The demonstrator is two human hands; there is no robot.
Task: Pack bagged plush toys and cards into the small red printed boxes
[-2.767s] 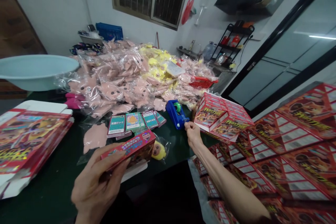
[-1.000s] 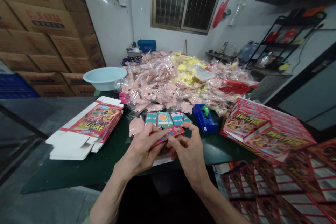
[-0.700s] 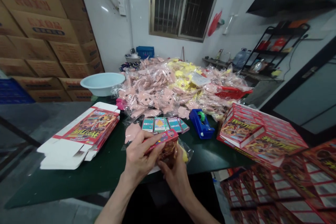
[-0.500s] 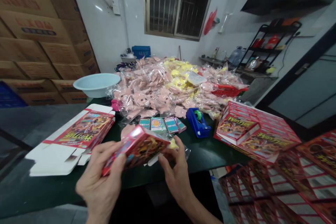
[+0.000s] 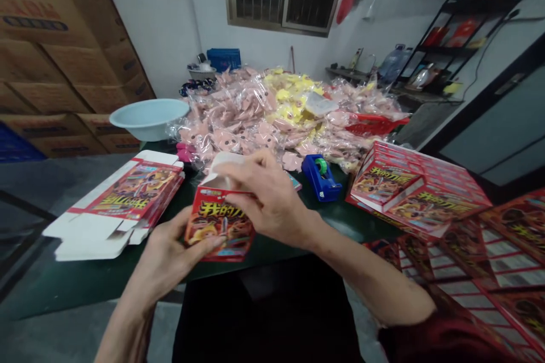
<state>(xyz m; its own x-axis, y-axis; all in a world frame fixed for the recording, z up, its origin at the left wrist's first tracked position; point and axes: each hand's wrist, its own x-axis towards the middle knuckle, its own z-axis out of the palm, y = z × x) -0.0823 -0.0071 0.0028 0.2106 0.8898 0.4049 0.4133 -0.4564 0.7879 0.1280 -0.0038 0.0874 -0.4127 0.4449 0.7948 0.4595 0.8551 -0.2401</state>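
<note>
My left hand [image 5: 174, 247] grips a red printed cardboard box [image 5: 221, 226] by its lower left side, thumb across the front. The box stands upright above the table's front edge, its white top flap [image 5: 227, 159] raised. Over the open top lies my right hand [image 5: 272, 198], fingers bent at the mouth and thumb against the upper front edge. What its fingertips touch inside is hidden. Behind the right hand only a sliver of the cards [image 5: 294, 182] shows. A blue tape dispenser [image 5: 321, 178] with green tape stands to the right.
Flattened boxes [image 5: 128, 193] lie stacked on the left. Filled boxes [image 5: 421, 187] stand on the right, with more [image 5: 481, 272] below. A heap of bagged pink and yellow plush pieces [image 5: 255, 113] covers the back, beside a pale blue basin [image 5: 149, 116]. Cartons [image 5: 55, 62] line the left wall.
The box has turned from tilted to upright, front facing me, its flap now up. My right hand has moved from its lower right end onto its top. The view has tipped down slightly.
</note>
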